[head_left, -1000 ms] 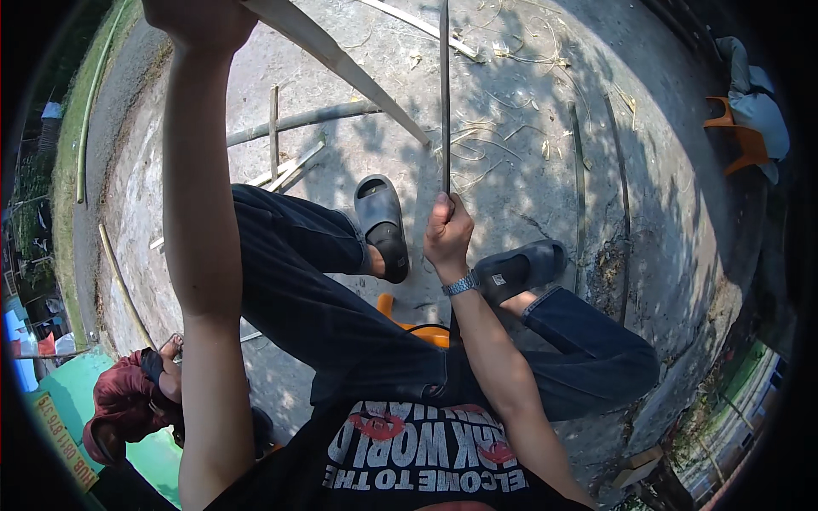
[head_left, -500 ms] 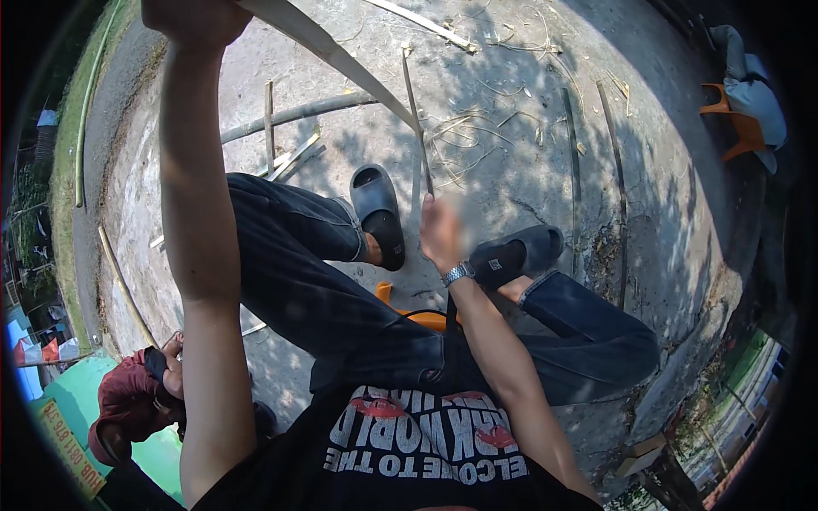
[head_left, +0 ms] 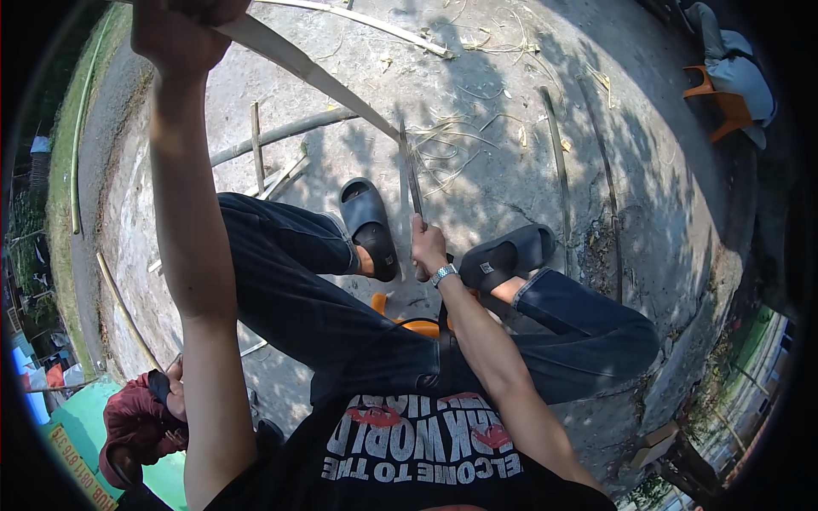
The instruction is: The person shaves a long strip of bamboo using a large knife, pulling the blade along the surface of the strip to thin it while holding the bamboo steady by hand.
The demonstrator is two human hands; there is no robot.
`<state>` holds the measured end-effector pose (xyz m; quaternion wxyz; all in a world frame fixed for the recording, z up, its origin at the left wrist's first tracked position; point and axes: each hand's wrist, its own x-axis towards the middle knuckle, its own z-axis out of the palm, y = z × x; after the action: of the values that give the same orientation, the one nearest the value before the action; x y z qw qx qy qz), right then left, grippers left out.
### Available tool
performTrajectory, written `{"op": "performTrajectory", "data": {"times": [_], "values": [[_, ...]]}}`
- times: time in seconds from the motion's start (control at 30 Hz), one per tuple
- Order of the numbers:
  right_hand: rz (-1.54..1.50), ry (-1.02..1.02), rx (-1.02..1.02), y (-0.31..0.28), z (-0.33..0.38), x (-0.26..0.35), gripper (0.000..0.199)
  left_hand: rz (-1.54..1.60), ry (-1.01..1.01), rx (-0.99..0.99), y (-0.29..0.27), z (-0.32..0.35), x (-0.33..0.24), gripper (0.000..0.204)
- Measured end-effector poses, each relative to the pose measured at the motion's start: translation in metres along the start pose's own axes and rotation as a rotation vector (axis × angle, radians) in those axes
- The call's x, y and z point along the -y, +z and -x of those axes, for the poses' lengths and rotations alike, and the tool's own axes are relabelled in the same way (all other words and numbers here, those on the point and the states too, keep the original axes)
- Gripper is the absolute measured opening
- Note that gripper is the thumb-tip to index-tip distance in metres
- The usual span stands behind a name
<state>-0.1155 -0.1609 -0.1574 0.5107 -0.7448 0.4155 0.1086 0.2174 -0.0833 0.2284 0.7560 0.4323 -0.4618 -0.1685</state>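
At the upper left, my left hand [head_left: 183, 38] is raised and closed round one end of a long pale bamboo strip [head_left: 315, 77]. The strip slants down to the right, and its lower part meets a long narrow knife [head_left: 411, 175] above the ground between my feet. My right hand [head_left: 429, 245], with a metal watch at the wrist, grips the knife's handle, and the blade points away from me. The fingers of my left hand are partly cut off by the upper edge.
Bamboo poles [head_left: 554, 140] and thin shavings [head_left: 447, 140] lie on the concrete ahead. My sandals [head_left: 366, 217] flank the knife. At the lower left crouches a person in a maroon top [head_left: 141, 417]; another sits on an orange chair [head_left: 731, 115] at the far right.
The knife and my right hand have drawn back toward me, with the tip now lower against the strip. My left hand keeps its hold; the view has shifted slightly.
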Motion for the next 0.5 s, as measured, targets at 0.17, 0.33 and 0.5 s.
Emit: {"op": "performTrajectory", "data": {"times": [0.17,0.33,0.5], "values": [[-0.153,-0.202,-0.137,-0.036,0.031,0.063,0.056,0.512,0.042,-0.345,-0.009,0.019,-0.015,0.056],[-0.224,-0.328,-0.230,-0.010,0.025,0.039,0.058,-0.056,-0.054,-0.234,-0.036,0.009,-0.031,0.056],[0.081,-0.109,-0.140,0.005,-0.025,-0.044,0.059,0.245,-0.210,-0.055,-0.073,0.006,-0.013,0.052]]}}
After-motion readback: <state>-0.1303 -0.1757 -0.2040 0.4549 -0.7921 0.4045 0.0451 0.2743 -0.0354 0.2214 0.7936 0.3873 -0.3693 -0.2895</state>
